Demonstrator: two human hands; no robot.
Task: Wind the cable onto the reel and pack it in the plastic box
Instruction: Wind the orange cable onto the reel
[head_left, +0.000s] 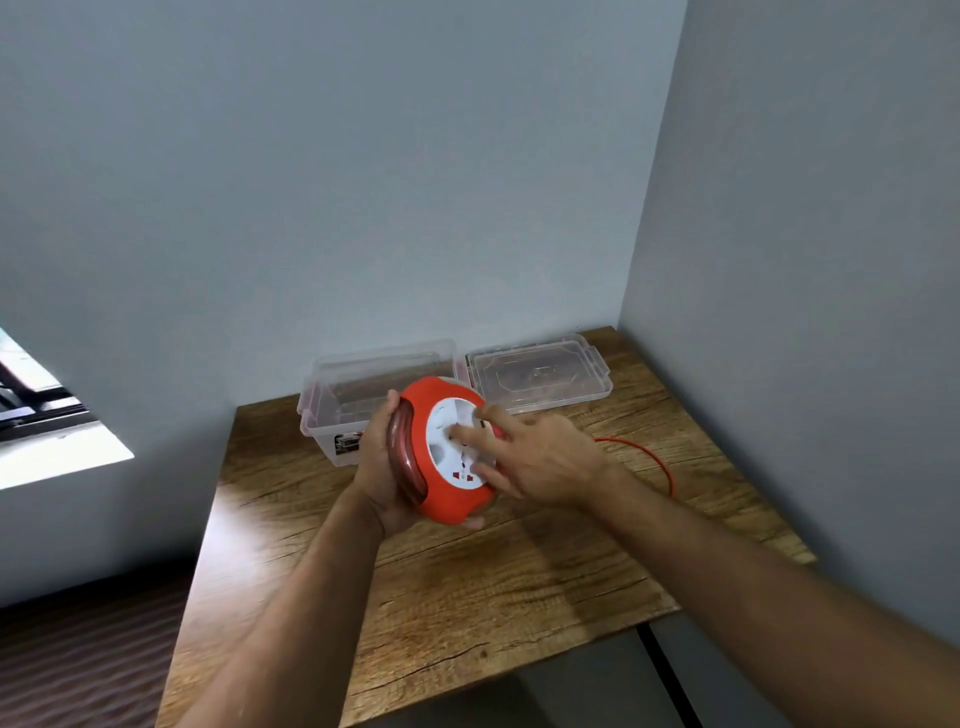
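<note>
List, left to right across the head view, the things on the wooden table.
Clear open plastic box → round orange cable reel with white socket face → clear flat plastic lid → loose orange cable.

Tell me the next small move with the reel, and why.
Probably keep turning the white centre with the right hand while the left hand steadies the red reel. A loop of orange cable lies loose on the table, so winding looks unfinished. The clear plastic box stands open behind, its lid beside it, ready for packing afterwards.
</note>
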